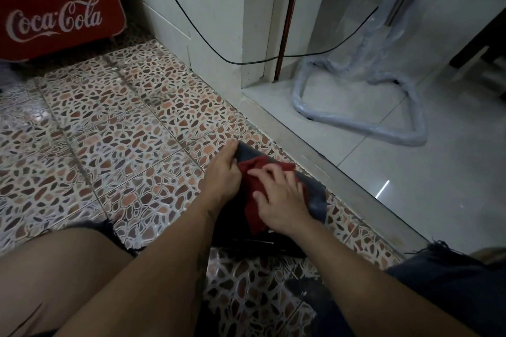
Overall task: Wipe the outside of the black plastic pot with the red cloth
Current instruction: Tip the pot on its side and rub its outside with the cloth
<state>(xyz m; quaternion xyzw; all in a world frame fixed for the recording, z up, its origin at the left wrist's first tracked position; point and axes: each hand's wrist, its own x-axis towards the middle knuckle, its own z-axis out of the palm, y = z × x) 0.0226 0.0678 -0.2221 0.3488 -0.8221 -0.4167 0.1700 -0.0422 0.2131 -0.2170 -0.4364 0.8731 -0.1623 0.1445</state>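
The black plastic pot [315, 194] lies on its side on the patterned floor tiles, between my knees and the door sill. My left hand [221, 172] grips its far end, fingers curled over the edge. The red cloth [253, 186] is spread over the pot's upper side. My right hand [282, 194] presses the cloth down on the pot with its fingers spread. Most of the pot is hidden under my hands and the cloth.
A red Coca-Cola cooler [57, 11] stands at the back left. A black cable [205, 44] hangs along the white wall. Beyond the grey door sill [342, 172], a plastic-wrapped metal stand [364, 128] rests on pale tiles. My bare knees flank the pot.
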